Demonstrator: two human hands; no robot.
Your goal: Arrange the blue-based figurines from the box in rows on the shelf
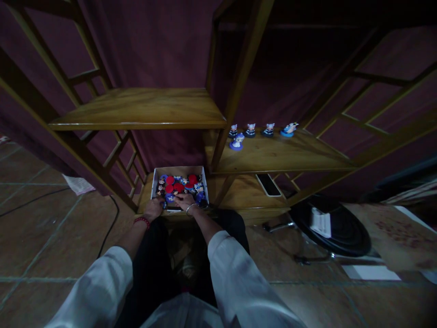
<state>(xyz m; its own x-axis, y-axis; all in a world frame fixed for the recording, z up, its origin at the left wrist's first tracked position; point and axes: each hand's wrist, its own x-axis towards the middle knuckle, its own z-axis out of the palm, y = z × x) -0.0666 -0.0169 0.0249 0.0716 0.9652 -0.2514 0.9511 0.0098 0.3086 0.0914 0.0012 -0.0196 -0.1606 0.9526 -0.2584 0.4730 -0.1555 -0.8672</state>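
Observation:
An open white cardboard box [154, 183] sits on the low wooden shelf, filled with small figurines [200, 187] in purple, blue and black, several showing round red bases [178, 187]. At its front left corner my left hand [154, 207] is closed, with its fingertips beside a bluish-purple piece; what it grips is too dim to make out. My right hand [185, 200] reaches over the box's front edge. Its fingers are drawn together among the front figurines, and whatever they pinch is hidden.
On the higher right shelf [283, 157] stand several figurines, among them a purple-based one [236, 142] and a blue-based one [289, 129]. A phone [268, 185] lies on the lower shelf. A wooden shelf board [143, 107] juts out above the box. A black round stool [331, 228] stands at right.

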